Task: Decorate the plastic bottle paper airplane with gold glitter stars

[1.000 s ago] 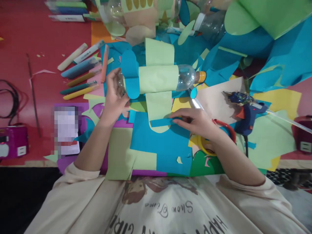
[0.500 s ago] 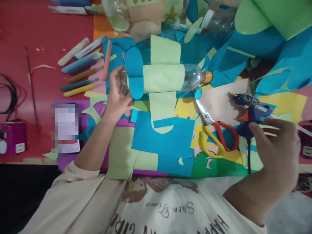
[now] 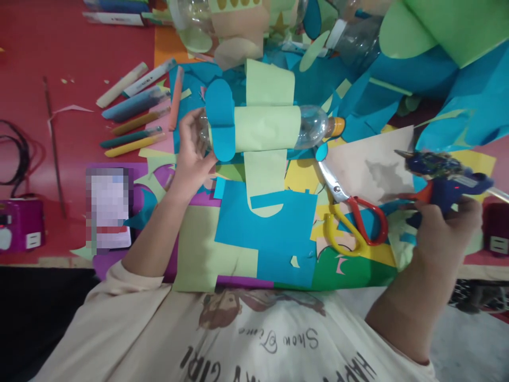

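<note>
A clear plastic bottle lies on its side, wrapped in light green paper, with light green wings and a blue tail piece. My left hand grips the bottle's bottom end by the blue piece. A narrow blue strip rests on the near wing. At the right, my right hand is closed around a blue hot glue gun, lifted off the paper with its nozzle pointing left.
Red-and-yellow scissors lie open between the bottle and the glue gun. Several markers lie at the left on the red surface. Blue, green and yellow paper sheets cover the middle. More bottles and paper pile at the back.
My right hand left the blue strip on the wing, reached right and picked up the glue gun, which is now raised. The left hand stayed on the bottle.
</note>
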`<state>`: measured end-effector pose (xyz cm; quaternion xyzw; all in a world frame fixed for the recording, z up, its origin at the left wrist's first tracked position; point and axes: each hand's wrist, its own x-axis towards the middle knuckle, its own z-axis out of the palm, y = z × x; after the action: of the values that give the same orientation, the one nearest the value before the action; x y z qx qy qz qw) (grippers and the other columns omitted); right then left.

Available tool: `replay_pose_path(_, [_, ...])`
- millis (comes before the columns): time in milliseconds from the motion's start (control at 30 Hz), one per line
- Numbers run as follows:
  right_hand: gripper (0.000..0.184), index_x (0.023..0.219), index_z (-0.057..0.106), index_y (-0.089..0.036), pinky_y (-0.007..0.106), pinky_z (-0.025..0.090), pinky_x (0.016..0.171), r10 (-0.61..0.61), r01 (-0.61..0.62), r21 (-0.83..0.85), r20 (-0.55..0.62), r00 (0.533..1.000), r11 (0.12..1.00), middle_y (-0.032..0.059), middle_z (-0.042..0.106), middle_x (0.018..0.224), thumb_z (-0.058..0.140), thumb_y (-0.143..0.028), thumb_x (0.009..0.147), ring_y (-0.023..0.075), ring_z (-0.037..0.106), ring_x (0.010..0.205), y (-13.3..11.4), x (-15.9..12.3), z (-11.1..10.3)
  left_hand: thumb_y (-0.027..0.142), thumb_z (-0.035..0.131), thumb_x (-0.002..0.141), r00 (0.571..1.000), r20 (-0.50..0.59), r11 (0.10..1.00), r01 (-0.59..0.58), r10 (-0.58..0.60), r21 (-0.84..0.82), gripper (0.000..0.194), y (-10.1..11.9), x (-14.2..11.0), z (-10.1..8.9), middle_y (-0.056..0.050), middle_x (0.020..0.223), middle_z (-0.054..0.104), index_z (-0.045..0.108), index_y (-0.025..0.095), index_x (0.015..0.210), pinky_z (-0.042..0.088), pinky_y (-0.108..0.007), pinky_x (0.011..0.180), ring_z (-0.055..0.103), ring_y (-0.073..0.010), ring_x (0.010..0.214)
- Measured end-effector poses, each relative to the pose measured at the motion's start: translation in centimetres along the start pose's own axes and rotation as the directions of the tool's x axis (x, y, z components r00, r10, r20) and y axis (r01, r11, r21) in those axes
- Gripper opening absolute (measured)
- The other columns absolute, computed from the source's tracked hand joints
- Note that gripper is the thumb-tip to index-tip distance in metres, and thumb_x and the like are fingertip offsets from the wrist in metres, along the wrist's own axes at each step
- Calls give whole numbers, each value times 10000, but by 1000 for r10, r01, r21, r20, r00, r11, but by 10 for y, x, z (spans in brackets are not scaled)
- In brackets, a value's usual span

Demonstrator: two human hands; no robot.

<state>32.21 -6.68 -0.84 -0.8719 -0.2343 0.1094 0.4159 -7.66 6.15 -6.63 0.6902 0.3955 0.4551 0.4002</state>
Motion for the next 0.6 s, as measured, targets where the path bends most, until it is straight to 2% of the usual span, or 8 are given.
replay_pose_path(100, [299,689,471,-290,377,372,481,-4,-24,168,169,986,986,99,740,802,617,-293,429,212,556,485,-9,-5,-6,519,799,782,1000,-11,1000,-6,6,10,709,1,0,1,9,1469,491,391,493,1362,492,-524,1085,457,-309,1394])
replay_pose_path(233, [270,633,505,-281,369,386,457,1,-69,321,209,978,945,76,752,694,640,-192,416,200,564,437,-22,-18,-13,532,789,793,1000,-12,999,-27,28,20,700,1,-1,4,11,1468,493,381,499,1361,501,-497,1077,470,-294,1387])
replay_pose_path(300, [276,631,499,-275,337,360,419,-3,-107,352,297,955,930,68,753,679,653,-160,433,188,558,409,-31,-27,-14,544,787,792,999,-20,999,-42,42,17,699,1,-2,5,1,1453,506,383,488,1360,523,-483,1046,485,-292,1373])
replay_pose_path(367, [233,639,530,-259,305,328,377,-5,-148,329,422,907,933,66,742,662,663,-181,465,162,518,366,-42,-37,-12,561,788,783,999,-29,999,-37,37,17,701,0,-3,5,-14,1431,523,394,467,1355,549,-470,1004,502,-297,1354])
replay_pose_path(467, [192,548,523,-220,279,336,370,1,-222,275,626,780,936,45,694,607,708,-220,496,133,497,375,-59,-53,-3,574,795,768,999,-38,1000,1,-1,16,694,-1,-6,8,-14,1385,551,413,451,1334,580,-433,935,543,-299,1301])
replay_pose_path(533, [158,532,556,-213,281,367,394,-17,-273,291,712,702,917,15,652,551,711,-214,501,125,486,387,-66,-60,5,582,805,754,999,-49,1000,2,-1,5,703,-1,-8,10,-2,1345,562,414,445,1322,593,-399,890,578,-290,1249])
replay_pose_path(600, [102,582,618,-211,274,381,409,-64,-310,330,771,634,892,11,655,580,710,-232,544,133,515,437,-70,-65,14,599,789,764,999,-53,1000,2,-1,8,696,1,-10,12,-3,1339,551,405,443,1323,596,-389,881,585,-291,1235])
